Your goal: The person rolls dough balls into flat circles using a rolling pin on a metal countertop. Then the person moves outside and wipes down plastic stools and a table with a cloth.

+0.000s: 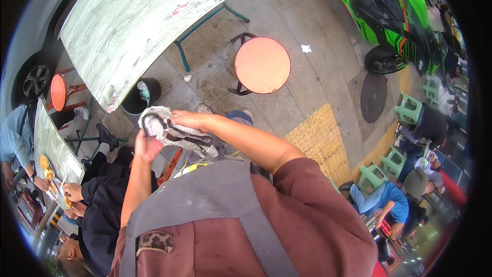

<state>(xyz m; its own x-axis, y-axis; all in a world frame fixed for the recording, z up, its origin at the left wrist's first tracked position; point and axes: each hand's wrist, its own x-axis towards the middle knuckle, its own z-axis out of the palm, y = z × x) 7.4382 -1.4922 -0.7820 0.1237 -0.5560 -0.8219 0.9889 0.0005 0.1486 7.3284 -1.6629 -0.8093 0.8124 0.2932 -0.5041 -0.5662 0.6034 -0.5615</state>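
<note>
A bunched, grey-and-white striped cloth (184, 138) with dark bands hangs in front of my apron, held between both hands. My left hand (148, 147) grips its left end from below, fingers partly hidden by the fabric. Over its upper edge, my right hand (191, 119) closes from the right. Just beyond the cloth stands a black bin (155, 89) with crumpled waste inside. The near corner of a marble-patterned tabletop (146, 34) reaches over the bin's left side.
A round orange stool (262, 65) stands on the paving ahead. A green motorcycle (396, 15) is parked at upper right, near a round manhole cover (374, 97). People sit eating at another table (57, 142) on the left. Green plastic stools (372, 178) and seated people line the right.
</note>
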